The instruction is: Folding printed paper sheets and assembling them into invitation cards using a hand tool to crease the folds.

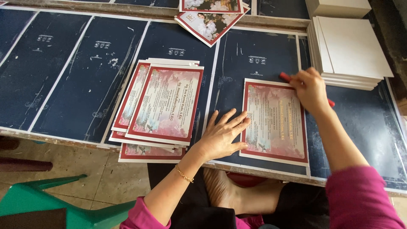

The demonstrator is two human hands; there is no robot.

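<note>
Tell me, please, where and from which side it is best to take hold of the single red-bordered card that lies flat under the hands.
Probably the lower right corner of the single card, approached from the near table edge. It lies flat, the left hand covers its left edge and the right hand, holding a red tool, covers its top right. That corner is bare and close to the edge.
</note>
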